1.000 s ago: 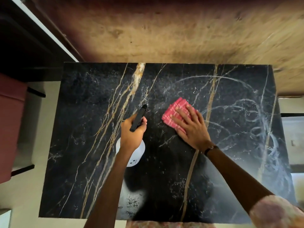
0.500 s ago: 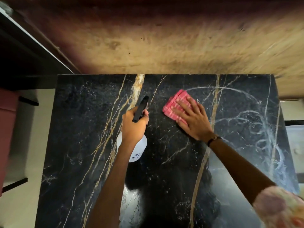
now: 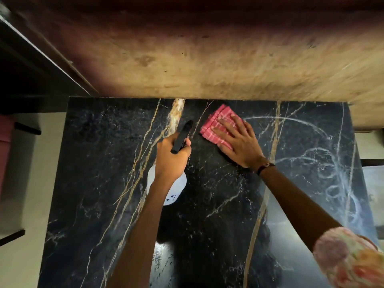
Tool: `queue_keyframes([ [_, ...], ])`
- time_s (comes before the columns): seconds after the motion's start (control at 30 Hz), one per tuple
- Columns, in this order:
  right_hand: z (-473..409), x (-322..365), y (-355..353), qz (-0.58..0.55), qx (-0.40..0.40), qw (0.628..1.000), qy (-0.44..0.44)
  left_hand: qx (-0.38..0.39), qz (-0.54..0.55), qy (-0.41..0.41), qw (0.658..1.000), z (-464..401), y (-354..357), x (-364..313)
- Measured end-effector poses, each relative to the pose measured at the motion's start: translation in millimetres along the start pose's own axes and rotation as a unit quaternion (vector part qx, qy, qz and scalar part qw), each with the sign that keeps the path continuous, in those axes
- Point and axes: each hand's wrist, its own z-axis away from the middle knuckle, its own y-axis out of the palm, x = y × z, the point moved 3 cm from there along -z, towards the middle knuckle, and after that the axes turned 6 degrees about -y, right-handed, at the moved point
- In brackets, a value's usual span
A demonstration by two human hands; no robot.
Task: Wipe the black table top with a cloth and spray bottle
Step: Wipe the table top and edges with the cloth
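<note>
A black marble table top (image 3: 99,163) with gold and white veins fills the lower view. My left hand (image 3: 171,159) grips a spray bottle with a black head (image 3: 182,135) and a white body (image 3: 178,190), held over the table's middle, nozzle pointing to the far edge. My right hand (image 3: 239,142) presses flat on a folded pink checked cloth (image 3: 214,121) near the far edge of the table. White wet swirl marks (image 3: 336,183) streak the right part of the surface.
A tan wall (image 3: 207,59) rises directly behind the table's far edge. A dark cabinet (image 3: 31,80) stands at far left, with a pink-red object (image 3: 4,152) on the pale floor (image 3: 31,183) below it. Pale floor also shows right of the table.
My right hand has pushed the pink cloth away from me toward the far edge. My left hand has moved the spray bottle forward as well. The view has shifted toward the wall.
</note>
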Motion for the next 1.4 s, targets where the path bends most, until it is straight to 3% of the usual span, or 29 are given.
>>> queue_keyframes([
  [0.17, -70, 16, -11, -0.076, -0.027, 0.987, 0.142, -0.004, 0.012, 0.015, 1.0, 5, -2, -1],
  [0.33, -68, 60, -7, -0.059, -0.039, 0.997, 0.03, 0.002, -0.001, 0.027, 1.0, 8, 0, 0],
  [0.47, -1, 26, 6, 0.008, -0.011, 0.999, -0.036, 0.011, -0.006, 0.012, 1.0, 8, 7, 0],
  [0.6, 43, -55, 1, 0.003, -0.012, 0.996, 0.087, 0.009, -0.013, 0.015, 1.0, 11, 17, -2],
  [0.73, 5, -80, -11, -0.05, -0.038, 0.979, 0.194, 0.016, -0.005, 0.005, 1.0, 19, 34, -5],
  [0.87, -25, -43, -8, -0.041, -0.018, 0.994, 0.1, 0.014, -0.004, 0.004, 1.0, 26, 58, -14],
  [0.97, 13, -33, -2, -0.004, -0.015, 1.0, -0.02, 0.02, 0.014, 0.001, 1.0, 30, 76, -20],
  [1.03, 48, -57, 5, 0.012, -0.009, 0.999, -0.042, 0.02, 0.021, 0.002, 1.0, 32, 87, -25],
  [1.13, 77, -115, 3, -0.002, -0.021, 0.999, 0.038, 0.027, 0.014, 0.01, 0.999, 36, 99, -32],
  [1.27, 45, -147, -12, -0.048, -0.046, 0.985, 0.161, 0.016, 0.003, 0.017, 1.0, 41, 111, -36],
  [1.4, 14, -114, -10, -0.064, -0.039, 0.989, 0.126, 0.019, 0.009, 0.01, 1.0, 46, 120, -33],
])
